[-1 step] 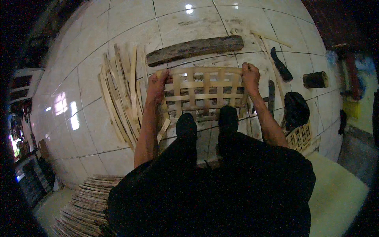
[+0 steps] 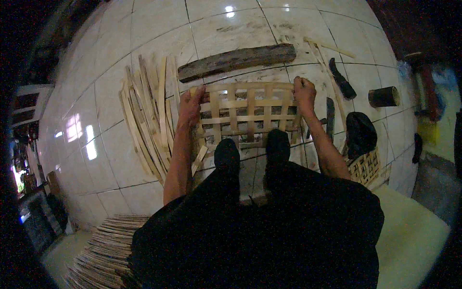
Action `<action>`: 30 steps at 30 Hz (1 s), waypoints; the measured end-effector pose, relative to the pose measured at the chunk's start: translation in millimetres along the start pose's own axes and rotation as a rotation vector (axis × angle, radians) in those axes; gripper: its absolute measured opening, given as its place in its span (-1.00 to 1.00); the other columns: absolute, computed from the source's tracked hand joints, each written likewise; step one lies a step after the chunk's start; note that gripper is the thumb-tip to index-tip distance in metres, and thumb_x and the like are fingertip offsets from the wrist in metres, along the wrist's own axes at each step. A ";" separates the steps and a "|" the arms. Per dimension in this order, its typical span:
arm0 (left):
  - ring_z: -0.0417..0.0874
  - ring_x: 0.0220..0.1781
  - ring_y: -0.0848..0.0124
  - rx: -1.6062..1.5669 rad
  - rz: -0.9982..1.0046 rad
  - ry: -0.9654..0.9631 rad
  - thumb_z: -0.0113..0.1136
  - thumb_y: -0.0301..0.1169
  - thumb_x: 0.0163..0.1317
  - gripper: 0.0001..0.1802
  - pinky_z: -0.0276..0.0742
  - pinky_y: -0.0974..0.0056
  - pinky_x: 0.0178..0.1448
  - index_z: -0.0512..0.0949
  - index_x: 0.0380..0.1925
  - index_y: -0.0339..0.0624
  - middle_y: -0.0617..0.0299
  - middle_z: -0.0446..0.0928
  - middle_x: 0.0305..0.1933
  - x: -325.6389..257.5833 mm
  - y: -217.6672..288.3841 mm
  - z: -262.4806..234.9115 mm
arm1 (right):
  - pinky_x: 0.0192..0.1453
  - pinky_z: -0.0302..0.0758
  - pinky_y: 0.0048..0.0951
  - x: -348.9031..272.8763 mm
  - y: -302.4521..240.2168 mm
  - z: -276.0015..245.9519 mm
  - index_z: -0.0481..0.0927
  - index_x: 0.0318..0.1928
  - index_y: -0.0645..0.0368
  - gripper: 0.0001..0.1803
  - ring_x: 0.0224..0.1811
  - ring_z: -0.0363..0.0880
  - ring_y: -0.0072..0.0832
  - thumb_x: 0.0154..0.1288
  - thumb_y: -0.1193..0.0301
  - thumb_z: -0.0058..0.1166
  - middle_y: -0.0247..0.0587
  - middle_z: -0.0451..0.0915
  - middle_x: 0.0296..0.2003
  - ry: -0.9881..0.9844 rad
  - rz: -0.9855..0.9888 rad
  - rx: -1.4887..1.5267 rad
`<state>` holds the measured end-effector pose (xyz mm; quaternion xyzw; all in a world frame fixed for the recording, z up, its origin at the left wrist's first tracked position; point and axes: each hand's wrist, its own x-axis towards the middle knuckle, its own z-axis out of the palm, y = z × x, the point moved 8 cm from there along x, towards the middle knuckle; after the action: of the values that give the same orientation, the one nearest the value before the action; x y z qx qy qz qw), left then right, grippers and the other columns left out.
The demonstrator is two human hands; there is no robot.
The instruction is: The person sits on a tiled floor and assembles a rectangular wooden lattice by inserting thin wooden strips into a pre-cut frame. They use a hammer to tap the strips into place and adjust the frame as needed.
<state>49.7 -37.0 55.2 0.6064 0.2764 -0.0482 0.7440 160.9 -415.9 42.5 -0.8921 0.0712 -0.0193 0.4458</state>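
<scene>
An open lattice of pale woven strips (image 2: pixel 250 102) spans the space between my two hands, over the tiled floor. My left hand (image 2: pixel 192 103) is closed on its far left corner. At the far right corner my right hand (image 2: pixel 304 91) grips the rim strip in a fist. The lattice's near edge lies by the tips of my dark-clad feet (image 2: pixel 278 145). A short loose strip (image 2: pixel 199 159) rests beside my left forearm.
Beyond the lattice lies a weathered wooden beam (image 2: pixel 238 61). Long split strips (image 2: pixel 147 113) spread at left, and a bundle of thin sticks (image 2: pixel 106 250) at lower left. To the right are a dark curved tool (image 2: pixel 341 79), a short log (image 2: pixel 383 97), a black bag (image 2: pixel 361 134) and another woven piece (image 2: pixel 365 168).
</scene>
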 end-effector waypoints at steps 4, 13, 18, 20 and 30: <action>0.64 -0.33 0.38 0.008 0.064 -0.012 0.21 -0.18 0.27 -0.66 0.56 0.27 -0.17 0.57 -0.27 -0.31 0.14 0.63 -0.34 15.1 -6.8 -7.5 | -0.43 0.31 -0.30 4.4 -14.0 2.6 0.41 -0.61 0.26 -0.59 -0.62 0.34 -0.49 0.27 0.22 -0.07 -0.20 0.40 -0.69 0.000 0.040 -0.022; 0.64 -0.32 0.37 0.105 0.114 -0.017 0.18 -0.13 0.29 -0.61 0.54 0.30 -0.16 0.55 -0.25 -0.31 0.14 0.63 -0.32 4.4 4.1 1.7 | -0.11 0.45 -0.07 16.0 3.1 3.6 0.54 -0.15 0.20 -0.66 -0.18 0.53 -0.05 0.27 0.17 0.04 0.02 0.56 -0.25 -0.072 0.037 -0.259; 0.64 -0.32 0.40 -0.053 0.165 -0.062 0.21 -0.18 0.27 -0.67 0.54 0.32 -0.17 0.54 -0.28 -0.28 0.15 0.63 -0.33 7.2 0.7 -2.7 | 0.13 0.35 -0.07 -28.0 -123.9 37.0 0.54 -0.07 0.16 -0.57 0.01 0.46 -0.05 0.21 0.11 0.11 0.00 0.53 -0.08 0.001 -0.546 -0.252; 0.64 -0.32 0.40 -0.065 0.082 -0.054 0.22 -0.18 0.26 -0.67 0.55 0.31 -0.18 0.53 -0.28 -0.28 0.15 0.63 -0.33 11.0 -6.8 -2.2 | 0.21 0.25 -0.02 -58.9 -152.8 77.0 0.52 -0.01 0.16 -0.49 0.07 0.43 -0.09 0.15 0.07 0.14 -0.04 0.53 -0.07 -0.014 -0.752 -0.384; 0.61 -0.38 0.40 -0.069 0.051 0.008 0.21 -0.19 0.28 -0.70 0.54 0.31 -0.19 0.54 -0.30 -0.25 0.17 0.60 -0.37 7.3 -8.8 -5.4 | 0.31 0.01 0.23 -76.4 -153.3 142.2 0.44 0.12 0.11 -0.28 0.20 0.31 -0.12 0.04 -0.07 0.18 -0.12 0.46 0.08 -0.364 -0.580 -0.523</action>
<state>50.3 -32.3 43.5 0.5875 0.2651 -0.0173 0.7644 116.1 -201.4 81.5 -0.9470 -0.2599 0.0326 0.1860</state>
